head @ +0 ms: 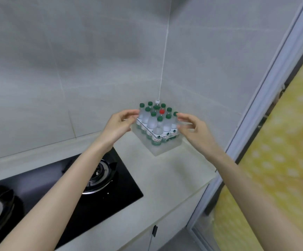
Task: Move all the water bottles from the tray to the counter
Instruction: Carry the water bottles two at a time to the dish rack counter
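A clear tray [162, 149] sits in the back corner of the pale counter [165, 178]. It holds several small water bottles [152, 123], packed upright; most have green caps, one has a red cap [162, 111] and one a white cap [157, 101]. My left hand [119, 124] reaches to the left side of the pack, fingers spread, fingertips at the leftmost bottle. My right hand [192, 127] is at the right side, fingers apart and touching the rightmost bottle [174, 124]. Neither hand has closed around a bottle.
A black gas hob [100, 178] with two burners takes up the counter's left part. Tiled walls close off the corner behind the tray. A door frame [266, 98] and a yellow patterned curtain [283, 160] stand to the right. Cabinet doors [165, 230] lie below the counter edge.
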Demonstrator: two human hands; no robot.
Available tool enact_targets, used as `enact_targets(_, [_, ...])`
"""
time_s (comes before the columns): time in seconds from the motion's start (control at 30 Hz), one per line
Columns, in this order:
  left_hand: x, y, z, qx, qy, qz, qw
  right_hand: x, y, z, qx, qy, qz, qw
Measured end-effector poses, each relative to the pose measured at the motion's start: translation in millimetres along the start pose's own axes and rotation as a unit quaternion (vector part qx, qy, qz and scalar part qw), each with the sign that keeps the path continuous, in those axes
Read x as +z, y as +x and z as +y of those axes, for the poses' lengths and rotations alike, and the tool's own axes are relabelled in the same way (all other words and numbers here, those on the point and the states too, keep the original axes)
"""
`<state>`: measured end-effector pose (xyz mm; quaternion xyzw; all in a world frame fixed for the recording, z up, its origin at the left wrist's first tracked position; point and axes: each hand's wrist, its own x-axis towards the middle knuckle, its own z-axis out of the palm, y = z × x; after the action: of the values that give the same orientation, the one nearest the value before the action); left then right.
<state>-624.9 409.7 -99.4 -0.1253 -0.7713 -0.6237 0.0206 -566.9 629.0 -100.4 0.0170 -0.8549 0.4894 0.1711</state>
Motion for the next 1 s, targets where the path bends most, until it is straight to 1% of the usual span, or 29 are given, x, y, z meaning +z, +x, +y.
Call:
enact_targets(0.13, [27,38,-18,-0.006,-0.018,0.009,1.000,-7,37,36,-0.013,-0.026,-0.023,0.999])
enact_targets(0.33, [64,102,-67,-0.004,0.007,0.015,1.000,-2,100,93,-0.016,-0.008,-0.053,0.998])
enact_targets(0.47, [78,151,-110,0.005,0.054,0.046,0.997,11,138,139,-0.036,-0.081,-0.071,0.994])
enact_targets(0.57, [100,185,-148,-0.029,0.110,0.069,0.991,24,174,178,-0.045,-0.129,-0.103,0.985])
enact_targets(0.7, [138,213,-196,-0.072,0.200,0.030,0.977,43,214,207,-0.029,-0.147,-0.117,0.982])
enact_targets(0.83, [168,230,-232,-0.145,0.215,-0.010,0.966,65,255,227,-0.041,-0.146,-0.130,0.980])
enact_targets(0.9, [179,236,-247,-0.170,0.241,-0.023,0.955,76,271,237,-0.056,-0.142,-0.148,0.977])
enact_targets(0.93, [183,237,-251,-0.171,0.262,-0.029,0.949,80,276,242,-0.063,-0.144,-0.152,0.976])
enact_targets(1.0, [192,236,-257,-0.167,0.278,-0.017,0.946,89,285,254,-0.068,-0.134,-0.177,0.973])
